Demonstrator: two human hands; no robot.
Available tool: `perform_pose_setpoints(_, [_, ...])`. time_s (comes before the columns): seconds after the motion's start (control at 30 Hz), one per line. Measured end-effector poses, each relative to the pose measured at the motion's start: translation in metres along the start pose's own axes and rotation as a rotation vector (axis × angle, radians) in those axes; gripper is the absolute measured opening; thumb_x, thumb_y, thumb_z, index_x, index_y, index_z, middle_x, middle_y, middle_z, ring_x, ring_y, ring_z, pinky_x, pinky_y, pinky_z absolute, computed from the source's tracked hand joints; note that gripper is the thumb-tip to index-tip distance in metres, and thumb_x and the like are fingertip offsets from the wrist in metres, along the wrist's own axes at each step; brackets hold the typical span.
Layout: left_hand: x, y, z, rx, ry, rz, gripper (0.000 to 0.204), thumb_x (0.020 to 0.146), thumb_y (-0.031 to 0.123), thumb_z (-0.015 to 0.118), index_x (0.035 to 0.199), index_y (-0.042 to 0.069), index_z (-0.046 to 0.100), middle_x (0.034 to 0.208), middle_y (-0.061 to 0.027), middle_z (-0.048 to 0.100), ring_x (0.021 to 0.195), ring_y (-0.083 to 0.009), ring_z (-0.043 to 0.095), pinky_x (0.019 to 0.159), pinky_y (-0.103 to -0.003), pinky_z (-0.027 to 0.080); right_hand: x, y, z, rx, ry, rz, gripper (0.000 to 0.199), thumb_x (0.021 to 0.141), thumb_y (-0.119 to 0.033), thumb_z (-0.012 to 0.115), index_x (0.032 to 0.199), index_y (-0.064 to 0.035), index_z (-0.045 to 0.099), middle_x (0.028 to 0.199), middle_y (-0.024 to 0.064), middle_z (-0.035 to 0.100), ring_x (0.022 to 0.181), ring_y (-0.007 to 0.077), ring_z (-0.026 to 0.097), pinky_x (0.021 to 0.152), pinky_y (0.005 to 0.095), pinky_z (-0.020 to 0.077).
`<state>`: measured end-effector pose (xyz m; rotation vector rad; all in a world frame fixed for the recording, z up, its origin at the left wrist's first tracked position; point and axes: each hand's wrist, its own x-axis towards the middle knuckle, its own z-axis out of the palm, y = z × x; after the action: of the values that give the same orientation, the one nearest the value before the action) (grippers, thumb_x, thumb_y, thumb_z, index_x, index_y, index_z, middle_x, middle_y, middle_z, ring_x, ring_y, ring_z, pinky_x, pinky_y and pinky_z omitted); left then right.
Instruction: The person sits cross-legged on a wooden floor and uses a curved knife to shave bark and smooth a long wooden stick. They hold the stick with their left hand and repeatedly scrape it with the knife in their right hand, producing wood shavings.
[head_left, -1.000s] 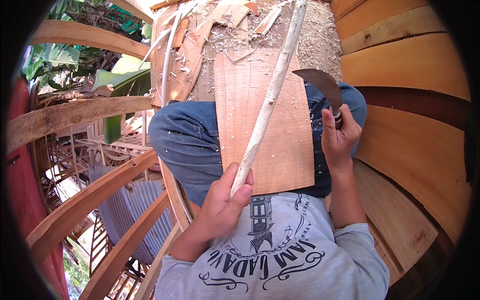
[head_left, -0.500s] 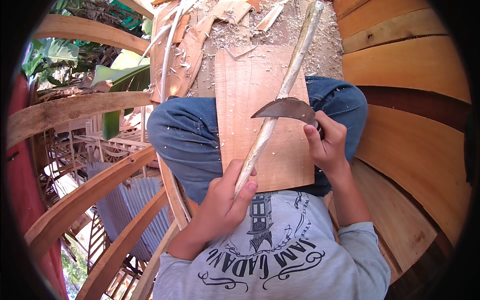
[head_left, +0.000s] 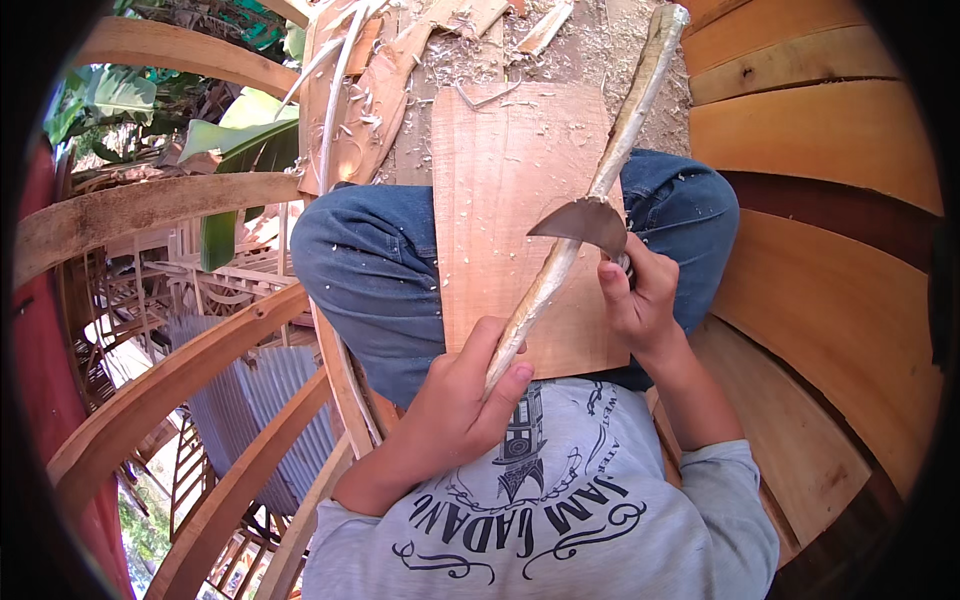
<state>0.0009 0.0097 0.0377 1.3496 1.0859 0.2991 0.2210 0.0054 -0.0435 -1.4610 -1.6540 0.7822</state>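
A long, slender wooden stick (head_left: 590,205) runs diagonally through the middle of the frame, from its lower end inside the left hand (head_left: 462,400) at lower centre up to its far tip near the top edge, right of centre. Its surface is pale and freshly stripped along most of its length, with streaks of darker greyish bark left on the sides, and it bends slightly and thickens toward the upper end. The left hand is wrapped around the lower end, fingers curled closed and the thumb lying along the stick. The right hand (head_left: 640,300), just right of centre, is clenched around the handle of a curved knife (head_left: 585,222), whose broad, dark, sickle-shaped blade lies across the stick at about its midpoint, the tip pointing left. The stick lies over a flat, light-brown wooden board (head_left: 500,200) that rests on the person's lap, across legs in blue jeans (head_left: 370,270) flecked with small pale chips. Below, at the bottom of the frame, a grey printed shirt (head_left: 560,520) fills the view. Wood shavings (head_left: 470,60) and offcuts litter the ground at the top centre. Wide curved planks (head_left: 830,200) of orange-brown wood sweep down the right side, and curved wooden ribs (head_left: 170,390) cross the left side, with green leaves (head_left: 120,90) at the upper left.
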Motion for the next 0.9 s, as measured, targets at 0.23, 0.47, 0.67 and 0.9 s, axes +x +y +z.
perform_pose_setpoints(0.23, [-0.001,-0.004,0.002,0.010,0.023,0.029,0.020,0.092,0.013,0.050,0.105,-0.002,0.047,0.069,-0.0150,0.057,0.063,-0.0272,0.063,0.057,-0.032,0.045,-0.004,0.004,0.005,0.052,0.018,-0.004,0.026,0.082,-0.021,0.066,0.073,-0.0004,0.053,0.053,0.0086,0.043,0.043,0.0176,0.045,0.042,0.0289,0.0354])
perform_pose_setpoints(0.47, [0.001,-0.003,-0.001,-0.015,-0.034,-0.004,0.022,0.091,0.014,0.052,0.106,-0.002,0.046,0.068,-0.0144,0.056,0.061,-0.0256,0.062,0.056,-0.032,0.045,-0.004,-0.014,0.009,0.157,0.040,0.111,0.024,0.083,-0.020,0.065,0.073,-0.0003,0.055,0.053,0.0077,0.045,0.043,0.0160,0.047,0.043,0.0288,0.0368])
perform_pose_setpoints(0.67, [-0.006,-0.003,-0.004,-0.002,-0.013,-0.017,0.018,0.092,0.013,0.051,0.103,-0.001,0.047,0.067,-0.0122,0.054,0.058,-0.0222,0.059,0.055,-0.031,0.043,0.007,0.017,-0.002,0.423,0.334,0.409,0.024,0.087,-0.020,0.061,0.075,0.0007,0.055,0.052,0.0072,0.042,0.043,0.0125,0.042,0.043,0.0268,0.0343])
perform_pose_setpoints(0.9, [0.000,-0.006,0.002,-0.046,-0.026,-0.022,0.018,0.091,0.014,0.052,0.103,0.000,0.047,0.068,-0.0137,0.055,0.060,-0.0233,0.060,0.056,-0.031,0.044,-0.003,0.004,-0.003,0.260,0.169,0.327,0.026,0.085,-0.022,0.063,0.077,0.0012,0.056,0.053,0.0063,0.042,0.043,0.0130,0.042,0.043,0.0261,0.0341])
